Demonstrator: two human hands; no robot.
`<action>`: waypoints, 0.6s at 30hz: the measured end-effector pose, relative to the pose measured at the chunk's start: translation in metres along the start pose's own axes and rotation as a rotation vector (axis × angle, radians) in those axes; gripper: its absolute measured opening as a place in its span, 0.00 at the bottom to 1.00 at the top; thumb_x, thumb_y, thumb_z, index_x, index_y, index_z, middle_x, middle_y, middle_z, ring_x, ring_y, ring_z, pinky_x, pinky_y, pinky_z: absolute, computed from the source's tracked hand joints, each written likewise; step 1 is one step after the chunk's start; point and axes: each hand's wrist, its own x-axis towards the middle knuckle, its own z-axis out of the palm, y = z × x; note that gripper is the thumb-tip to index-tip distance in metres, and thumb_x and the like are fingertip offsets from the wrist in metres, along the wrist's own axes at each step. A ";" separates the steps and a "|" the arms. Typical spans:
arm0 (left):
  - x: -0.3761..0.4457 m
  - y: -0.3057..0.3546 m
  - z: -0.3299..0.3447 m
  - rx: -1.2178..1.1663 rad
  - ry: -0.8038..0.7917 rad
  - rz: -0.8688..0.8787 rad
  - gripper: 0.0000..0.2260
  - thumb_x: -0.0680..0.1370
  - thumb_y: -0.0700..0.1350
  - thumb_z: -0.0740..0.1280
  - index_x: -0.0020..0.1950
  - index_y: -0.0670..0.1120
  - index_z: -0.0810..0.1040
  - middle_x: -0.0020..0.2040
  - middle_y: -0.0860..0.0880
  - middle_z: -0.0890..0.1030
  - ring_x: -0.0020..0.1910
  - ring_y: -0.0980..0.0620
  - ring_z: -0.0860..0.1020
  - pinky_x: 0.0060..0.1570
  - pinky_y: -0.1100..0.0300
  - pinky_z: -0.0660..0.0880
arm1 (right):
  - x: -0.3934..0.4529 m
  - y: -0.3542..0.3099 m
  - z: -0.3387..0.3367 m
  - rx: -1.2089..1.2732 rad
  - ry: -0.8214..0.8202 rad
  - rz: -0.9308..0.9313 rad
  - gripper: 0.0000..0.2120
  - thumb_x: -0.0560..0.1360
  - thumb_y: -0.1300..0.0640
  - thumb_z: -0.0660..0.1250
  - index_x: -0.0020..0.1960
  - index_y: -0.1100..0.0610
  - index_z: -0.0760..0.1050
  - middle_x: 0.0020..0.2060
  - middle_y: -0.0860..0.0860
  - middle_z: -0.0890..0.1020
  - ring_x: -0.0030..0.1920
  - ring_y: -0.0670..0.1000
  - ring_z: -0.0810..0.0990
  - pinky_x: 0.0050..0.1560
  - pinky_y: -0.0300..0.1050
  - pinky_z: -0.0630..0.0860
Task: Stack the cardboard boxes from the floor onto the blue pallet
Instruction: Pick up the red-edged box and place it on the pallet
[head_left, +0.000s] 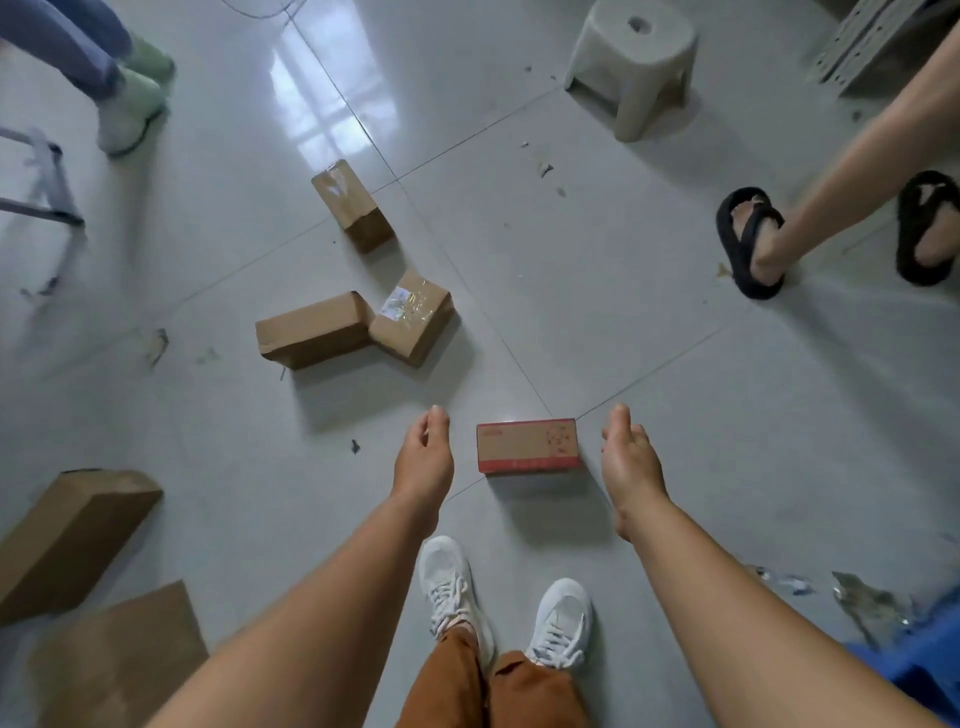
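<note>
A glossy grey tiled floor (675, 389) fills the frame. At lower left, a large cardboard box (72, 535) lies beside a flat cardboard sheet (124, 654). A white plastic stool (631, 62) stands at upper right. Left of centre, two brown boxes touch at a corner: a long one (311, 330) and a labelled one (413, 317); a taped box (350, 205) sits above them. At lower centre, a small red-trimmed box (527, 447) rests on the floor between both hands, untouched. The left hand (423, 457) and right hand (631, 462) hover with fingers relaxed, each grip apart. A blue pallet corner (930, 660) shows at lower right.
</note>
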 end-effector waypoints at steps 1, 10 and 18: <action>0.016 -0.007 0.004 0.008 -0.006 -0.008 0.26 0.82 0.60 0.51 0.75 0.49 0.63 0.73 0.48 0.68 0.71 0.47 0.67 0.70 0.49 0.65 | 0.014 0.006 0.007 -0.016 0.006 0.004 0.27 0.81 0.41 0.47 0.74 0.54 0.63 0.68 0.53 0.72 0.67 0.55 0.70 0.56 0.48 0.63; 0.147 -0.080 0.044 0.087 -0.062 -0.088 0.25 0.82 0.60 0.50 0.76 0.50 0.61 0.75 0.48 0.65 0.72 0.47 0.66 0.66 0.51 0.64 | 0.141 0.079 0.072 -0.126 -0.007 0.072 0.27 0.81 0.39 0.48 0.75 0.49 0.59 0.69 0.53 0.70 0.67 0.56 0.69 0.59 0.51 0.66; 0.227 -0.133 0.084 0.117 -0.117 -0.162 0.28 0.81 0.62 0.49 0.78 0.51 0.56 0.76 0.49 0.63 0.69 0.48 0.67 0.65 0.51 0.67 | 0.234 0.136 0.092 -0.184 0.053 0.091 0.31 0.78 0.36 0.52 0.77 0.46 0.52 0.75 0.52 0.63 0.72 0.57 0.65 0.67 0.55 0.64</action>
